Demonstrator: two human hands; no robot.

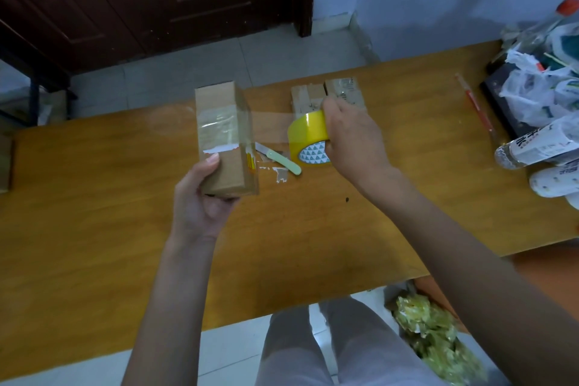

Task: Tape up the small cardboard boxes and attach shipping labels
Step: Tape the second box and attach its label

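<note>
Over the wooden table [407,166], my left hand [200,197] grips a small cardboard box [222,135] upright while my right hand [354,138] clutches the yellow tape roll [308,135]. I'd keep the clear strip [269,128] taut, wrapping squarely; a knife [279,160] lies beneath.

Seen from head height, wide-angle, looking forward and down, close over the counter [94,213] below both forearms.

My hands have bare table [94,213] along its near and left edges; the knife [280,159], two boxes [327,97] and right-edge bottles [539,147] block me.
</note>
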